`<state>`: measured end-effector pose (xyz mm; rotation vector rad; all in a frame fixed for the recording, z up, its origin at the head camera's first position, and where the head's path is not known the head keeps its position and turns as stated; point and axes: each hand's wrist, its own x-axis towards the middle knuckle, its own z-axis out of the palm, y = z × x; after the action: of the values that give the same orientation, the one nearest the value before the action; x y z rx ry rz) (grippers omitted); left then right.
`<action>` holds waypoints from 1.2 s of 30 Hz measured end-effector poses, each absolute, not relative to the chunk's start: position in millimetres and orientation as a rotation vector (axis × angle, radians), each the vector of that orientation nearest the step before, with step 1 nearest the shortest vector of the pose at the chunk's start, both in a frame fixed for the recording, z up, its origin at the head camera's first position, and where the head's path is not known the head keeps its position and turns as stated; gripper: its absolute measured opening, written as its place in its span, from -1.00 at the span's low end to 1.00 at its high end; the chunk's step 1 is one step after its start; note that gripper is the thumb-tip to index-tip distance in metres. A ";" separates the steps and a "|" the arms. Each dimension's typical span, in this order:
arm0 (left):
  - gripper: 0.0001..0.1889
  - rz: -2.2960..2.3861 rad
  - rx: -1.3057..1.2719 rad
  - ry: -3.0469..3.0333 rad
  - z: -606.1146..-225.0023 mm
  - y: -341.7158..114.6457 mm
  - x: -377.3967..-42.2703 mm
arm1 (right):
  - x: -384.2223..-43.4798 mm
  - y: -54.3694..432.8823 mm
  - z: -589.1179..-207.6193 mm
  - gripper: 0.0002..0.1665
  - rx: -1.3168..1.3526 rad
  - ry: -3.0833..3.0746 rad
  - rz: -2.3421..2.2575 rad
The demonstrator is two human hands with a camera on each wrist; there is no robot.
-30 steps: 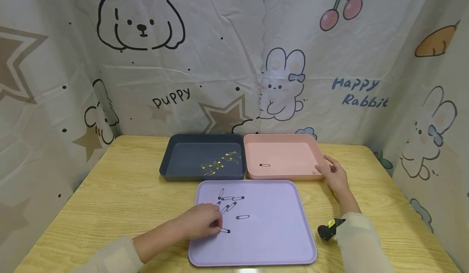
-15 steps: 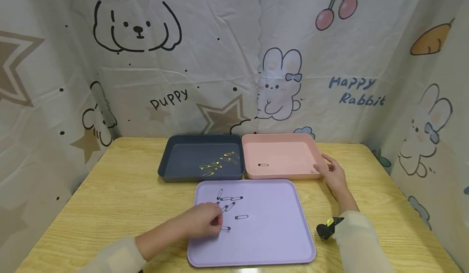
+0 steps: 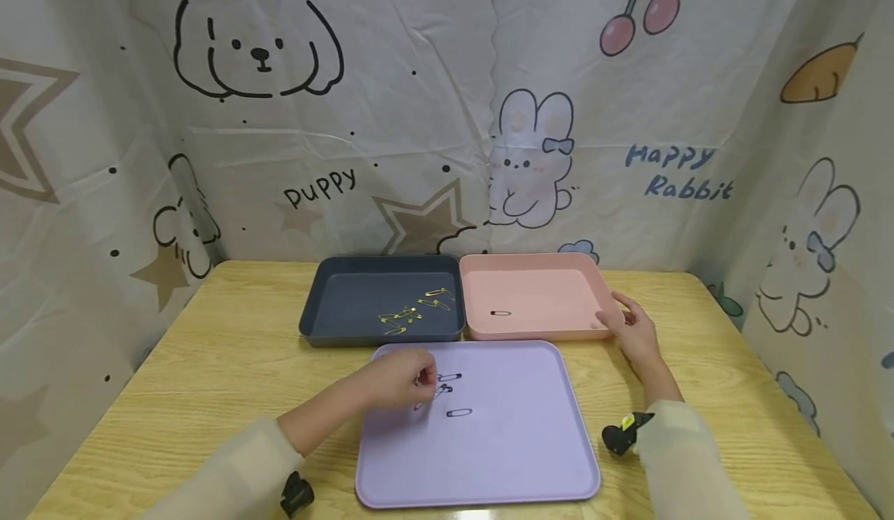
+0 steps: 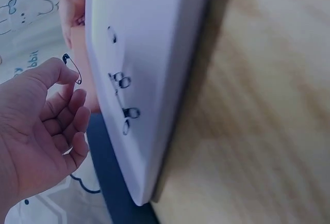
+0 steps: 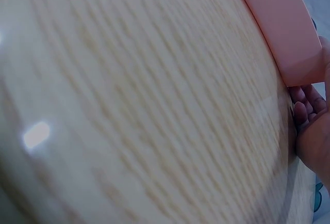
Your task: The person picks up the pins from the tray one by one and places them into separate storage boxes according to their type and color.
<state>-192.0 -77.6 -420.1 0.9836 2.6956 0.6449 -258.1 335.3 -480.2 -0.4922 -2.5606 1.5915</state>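
Note:
Thumb and index finger of my left hand [image 3: 400,380] pinch a black safety pin [image 4: 73,69], seen best in the left wrist view. This hand is raised over the upper left of the lilac tray [image 3: 517,450]. Several black safety pins lie on that tray, one of them a lone pin [image 3: 459,412] near the middle; my hand hides part of the group. My right hand [image 3: 639,343] holds the right end of the pink tray [image 3: 552,291], thumb over the rim and fingers against the outside. One black pin [image 3: 500,313] lies inside the pink tray.
A dark blue-grey tray [image 3: 349,303] stands left of the pink one, with several gold safety pins [image 3: 398,320] in it. Both stand behind the lilac tray on a wooden table [image 3: 230,365]. A printed curtain [image 3: 433,116] hangs behind and at the sides.
My left hand has risen from the lower left of the lilac tray towards its upper edge. The pin by its fingertips has left the tray. The right hand stays at the pink tray.

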 end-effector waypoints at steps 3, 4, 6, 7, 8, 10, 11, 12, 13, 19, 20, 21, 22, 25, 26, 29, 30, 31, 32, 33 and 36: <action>-0.94 0.653 0.968 2.707 -414.2 -72.6 -198.9 | -257.3 335.4 -479.6 -0.11 -0.484 -2.560 1.599; -0.94 0.650 0.973 2.715 -412.5 -71.0 -201.3 | -256.8 335.2 -479.0 -0.11 -0.482 -2.562 1.598; -0.95 0.644 0.968 2.728 -409.3 -67.9 -206.3 | -255.9 334.9 -478.1 -0.11 -0.479 -2.566 1.598; -0.96 0.643 0.959 2.729 -407.3 -66.2 -209.0 | -255.7 334.9 -477.5 -0.11 -0.478 -2.565 1.600; -0.96 0.647 0.950 2.726 -405.5 -64.5 -211.7 | -255.8 335.0 -477.3 -0.11 -0.476 -2.566 1.597; -0.96 0.652 0.921 2.726 -401.9 -60.7 -217.3 | -255.9 334.9 -477.0 -0.11 -0.466 -2.569 1.593; -0.96 0.655 0.904 2.726 -400.3 -58.6 -220.2 | -256.0 335.0 -477.1 -0.11 -0.465 -2.571 1.591; -0.96 0.655 0.897 2.729 -399.0 -56.4 -223.2 | -256.2 335.2 -477.3 -0.11 -0.465 -2.572 1.590; -0.96 0.656 0.892 2.734 -397.7 -54.2 -226.1 | -256.3 335.3 -477.4 -0.12 -0.464 -2.569 1.593; -0.96 0.654 0.894 2.781 -391.9 -40.2 -240.7 | -255.0 335.8 -477.5 -0.10 -0.456 -2.568 1.599; -0.97 0.652 0.893 2.791 -390.9 -37.7 -242.7 | -254.9 335.9 -477.6 -0.10 -0.451 -2.571 1.598; -0.96 0.648 0.887 2.799 -390.2 -35.1 -244.9 | -254.5 335.8 -477.5 -0.10 -0.449 -2.572 1.600; -0.96 0.646 0.875 2.804 -389.4 -32.5 -247.2 | -254.4 335.8 -477.1 -0.10 -0.443 -2.574 1.601; -0.93 0.639 0.834 2.811 -387.5 -23.7 -255.1 | -253.7 335.8 -476.7 -0.11 -0.438 -2.573 1.602; -0.93 0.636 0.825 2.812 -387.3 -20.9 -258.0 | -253.5 335.5 -476.8 -0.11 -0.438 -2.576 1.598; -0.92 0.626 0.793 2.817 -387.0 -12.8 -266.5 | -253.5 335.2 -478.1 -0.10 -0.441 -2.574 1.597; -0.93 0.619 0.791 2.822 -386.9 -10.3 -269.3 | -253.8 335.3 -478.6 -0.10 -0.444 -2.571 1.596; -0.94 0.617 0.793 2.827 -386.8 -8.2 -271.9 | -253.9 335.5 -478.9 -0.10 -0.446 -2.572 1.592; -0.94 0.625 0.787 2.827 -386.6 -5.9 -274.5 | -254.1 335.6 -478.9 -0.10 -0.445 -2.569 1.594; -0.94 0.626 0.781 2.829 -386.5 -3.7 -277.0 | -254.4 335.9 -479.2 -0.11 -0.446 -2.566 1.595; -0.94 0.649 0.771 2.829 -385.9 2.2 -284.2 | -255.2 336.0 -479.2 -0.12 -0.447 -2.561 1.587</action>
<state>-284.2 2.2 -385.9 0.7714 2.8293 0.6492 -255.2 336.0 -479.2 -0.4467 -2.5606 1.5874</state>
